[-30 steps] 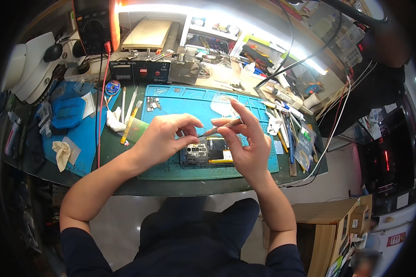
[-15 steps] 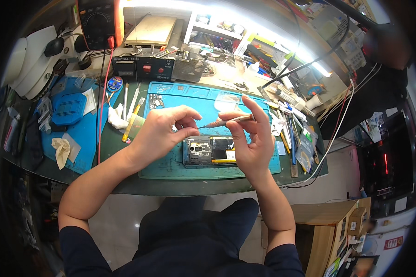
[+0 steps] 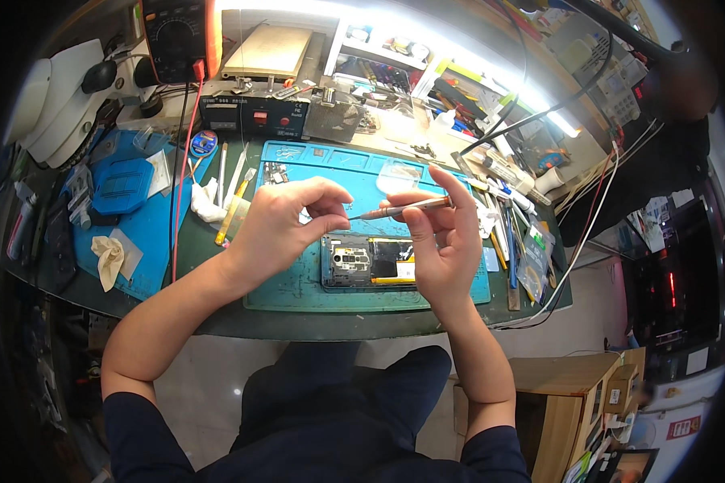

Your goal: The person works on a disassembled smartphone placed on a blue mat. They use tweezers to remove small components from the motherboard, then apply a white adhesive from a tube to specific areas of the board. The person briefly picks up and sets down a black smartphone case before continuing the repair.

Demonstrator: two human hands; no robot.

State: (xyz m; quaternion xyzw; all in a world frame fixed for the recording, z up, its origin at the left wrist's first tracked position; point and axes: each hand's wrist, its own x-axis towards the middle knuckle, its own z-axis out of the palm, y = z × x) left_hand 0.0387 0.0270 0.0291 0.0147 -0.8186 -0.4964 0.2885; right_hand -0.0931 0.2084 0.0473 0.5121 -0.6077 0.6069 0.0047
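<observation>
From where I stand, the near edge of the dark green desk (image 3: 330, 324) comes first, then the blue repair mat (image 3: 282, 301). On its near half lies the smartphone (image 3: 369, 262), back cover off, camera block to the left and black battery to the right. It hasn't budged on the mat over the past second.

The real change is just above it. The right grip (image 3: 448, 251) is closed around a slim screwdriver (image 3: 391, 211), thumb against fingers, and has drawn slightly away from the other hand. The screwdriver now sits flatter than a second ago, and more of it shows between the hands. Its thin tip reaches the fingertips of the left grip (image 3: 282, 224), which stay curled close together; whether they pinch the tip or some tiny part, I can't make out.

To my mind this means the work is, for now, at the tool's tip rather than on the phone, which neither hand touches.

Farther back, small metal parts (image 3: 275, 172) sit on the mat beyond the left hand, a clear plastic tray (image 3: 396, 174) lies beyond the screwdriver, and behind them stands a black box with a red switch (image 3: 242, 117).
</observation>
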